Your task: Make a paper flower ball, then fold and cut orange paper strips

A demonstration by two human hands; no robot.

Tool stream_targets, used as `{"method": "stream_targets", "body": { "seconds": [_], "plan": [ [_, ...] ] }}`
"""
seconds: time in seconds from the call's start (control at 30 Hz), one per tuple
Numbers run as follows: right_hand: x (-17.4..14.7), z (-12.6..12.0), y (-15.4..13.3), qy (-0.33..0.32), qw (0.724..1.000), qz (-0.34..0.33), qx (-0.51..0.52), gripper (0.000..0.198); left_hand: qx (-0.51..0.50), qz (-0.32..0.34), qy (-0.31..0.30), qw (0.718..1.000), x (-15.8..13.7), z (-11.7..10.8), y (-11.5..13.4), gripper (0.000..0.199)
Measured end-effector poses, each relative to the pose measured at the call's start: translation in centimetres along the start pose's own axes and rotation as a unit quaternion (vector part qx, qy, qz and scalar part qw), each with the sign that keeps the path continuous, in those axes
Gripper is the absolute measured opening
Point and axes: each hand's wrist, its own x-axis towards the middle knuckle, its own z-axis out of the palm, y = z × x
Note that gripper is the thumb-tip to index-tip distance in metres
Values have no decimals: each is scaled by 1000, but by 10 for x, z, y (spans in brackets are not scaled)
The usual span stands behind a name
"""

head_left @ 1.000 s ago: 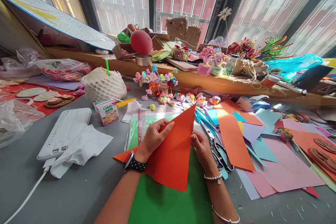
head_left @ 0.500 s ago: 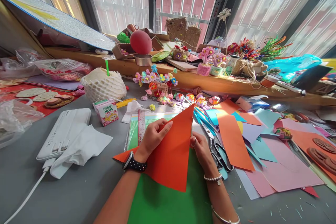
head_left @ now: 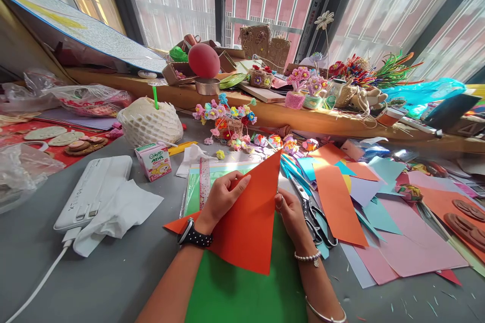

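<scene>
A large sheet of orange paper [head_left: 246, 227], folded into a triangular shape, is held up between my two hands. My left hand [head_left: 224, 197] grips it on the left, thumb lying on the front face and the other fingers partly hidden. At the paper's right edge, my right hand [head_left: 288, 212] pinches with thumb and bent fingers. Beneath the orange paper a green sheet [head_left: 242, 292] lies on the grey table. Black-handled scissors [head_left: 312, 214] rest just right of my right hand.
Orange, blue and pink paper pieces [head_left: 413, 242] overlap on the right. A white power bank [head_left: 93, 192], a tissue [head_left: 121, 212], a small drink carton [head_left: 153, 161] and a net-wrapped coconut [head_left: 149, 121] stand left. Crocheted flowers [head_left: 227, 121] and a wooden ledge [head_left: 322, 121] lie beyond.
Both hands keep their hold on the orange paper in nearly the same place. Its lower right corner has risen very slightly.
</scene>
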Motion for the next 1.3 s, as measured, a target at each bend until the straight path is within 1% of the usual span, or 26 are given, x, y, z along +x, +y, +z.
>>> {"method": "stream_targets", "body": {
  "seconds": [0.27,0.7,1.0,1.3],
  "plan": [
    [0,1,-4,-6,1000,-2,-13,48,-3,5,6,1000,0,1,0,30],
    [1,0,-3,-1,999,-13,-30,50,0,6,-10,1000,0,1,-3,29],
    [0,0,2,-8,1000,12,12,47,3,16,-2,1000,1,0,-1,30],
    [1,0,2,-14,999,-3,40,46,15,13,-10,1000,0,1,1,30]
  ]
}}
